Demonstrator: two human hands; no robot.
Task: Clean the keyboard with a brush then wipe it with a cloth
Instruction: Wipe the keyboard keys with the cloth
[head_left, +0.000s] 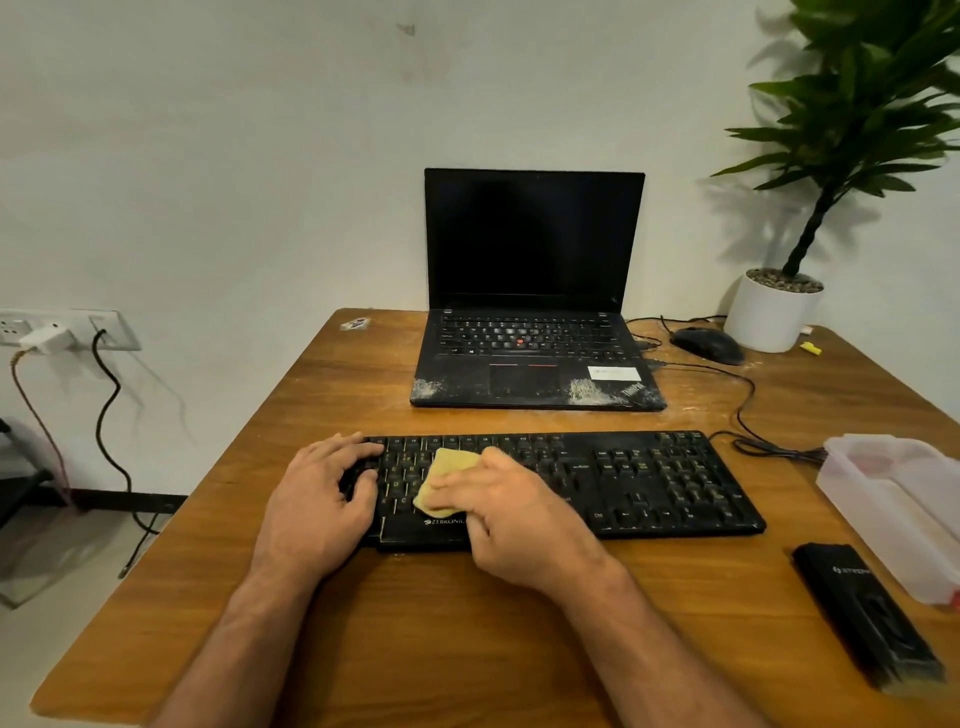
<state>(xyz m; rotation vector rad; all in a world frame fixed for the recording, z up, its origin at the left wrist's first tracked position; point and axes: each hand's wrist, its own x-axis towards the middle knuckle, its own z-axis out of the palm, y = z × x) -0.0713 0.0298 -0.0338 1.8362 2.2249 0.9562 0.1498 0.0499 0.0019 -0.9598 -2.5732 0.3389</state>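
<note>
A black keyboard (649, 483) lies across the wooden table (441, 623) in front of me. My right hand (514, 514) presses a folded yellow cloth (444, 478) onto the keys in the left half of the keyboard, fingers laid over the cloth. My left hand (322, 499) rests on the keyboard's left end, fingers curled over its edge and keys. A black brush (867, 618) lies on the table at the near right, apart from both hands.
An open black laptop (535, 312) with dusty palm rests stands behind the keyboard. A black mouse (709, 344) and a white potted plant (774, 312) sit at the back right. A clear plastic box (898, 509) lies right of the keyboard. Cables (748, 415) run between them.
</note>
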